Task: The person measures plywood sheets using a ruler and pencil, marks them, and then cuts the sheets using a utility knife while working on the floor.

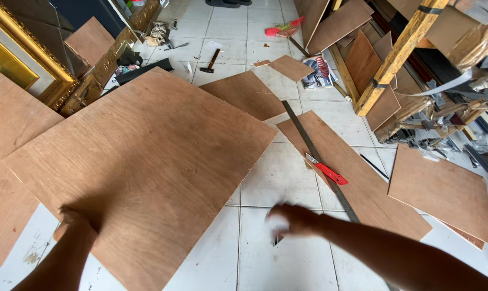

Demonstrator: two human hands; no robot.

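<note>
Tiled floor — plywood sheet edge-gripped

The large plywood sheet lies on the tiled floor. Right of it a long metal ruler rests on a narrower board, a utility knife across it. Behind the sheet lies a hammer; a framed picture stands at its far left
</note>
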